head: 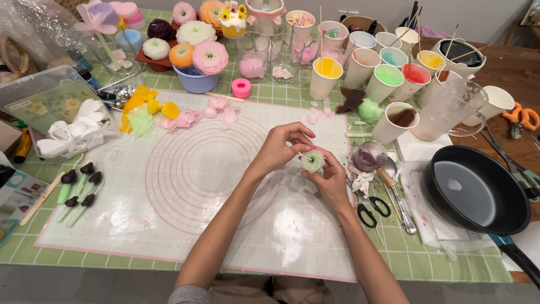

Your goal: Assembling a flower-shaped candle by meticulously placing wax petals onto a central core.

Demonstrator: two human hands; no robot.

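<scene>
- The left hand (279,147) and the right hand (332,181) met over the translucent baking mat (185,186), both closed on a small pale flower bud (312,161) with a greenish centre.
- The right hand cupped the bud from below; the left fingers pinched its upper edge, seemingly pressing a thin petal layer on.
- The step in hand looked like wrapping or smoothing a petal round the bud, an early stage beside the finished flowers (209,56) in the blue bowl (196,82) at the far edge.
- Loose pink petals (222,112) and yellow petals (147,104) lay well apart from the hands, up the mat.
- Paper cups of coloured liquid (326,70) stood beyond, a black pan (478,188) to the right, scissors (372,207) just beside the right wrist.
- The next move would likely call for a light, even grip and a slow turn of the bud, lest the soft layers crush.
</scene>
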